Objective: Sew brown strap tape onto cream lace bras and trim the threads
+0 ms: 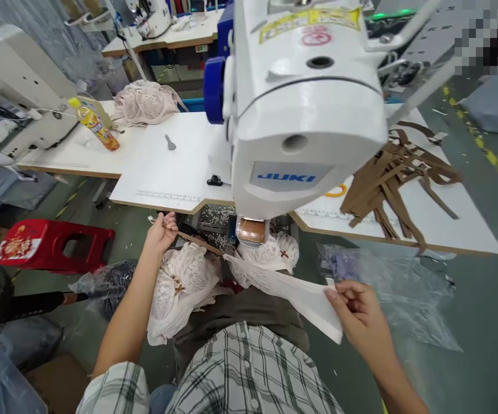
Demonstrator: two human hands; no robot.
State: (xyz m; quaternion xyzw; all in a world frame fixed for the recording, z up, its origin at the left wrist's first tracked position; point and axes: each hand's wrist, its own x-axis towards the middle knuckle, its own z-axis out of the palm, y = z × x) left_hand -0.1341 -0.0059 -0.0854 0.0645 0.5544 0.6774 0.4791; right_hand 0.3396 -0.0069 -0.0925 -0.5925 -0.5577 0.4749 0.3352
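Note:
A brown strap (199, 241) runs taut from my left hand (163, 233), which is closed on it, to a white lace bra (270, 253). My right hand (356, 313) pinches the far end of the bra's pale side band (305, 293), which is stretched out to the right. The bra's cups, with a small brown bow, lie over my lap below the sewing machine head (305, 132). Another white lace bra (184, 276) with a brown bow rests on my left thigh, near my left forearm.
Brown straps (395, 184) are heaped on the table's right side, beside an orange ring (336, 190). To the left stand a yellow-capped bottle (96, 126), a pile of pale bras (145, 102) and a red stool (54, 246). A clear plastic bag (395, 293) lies at lower right.

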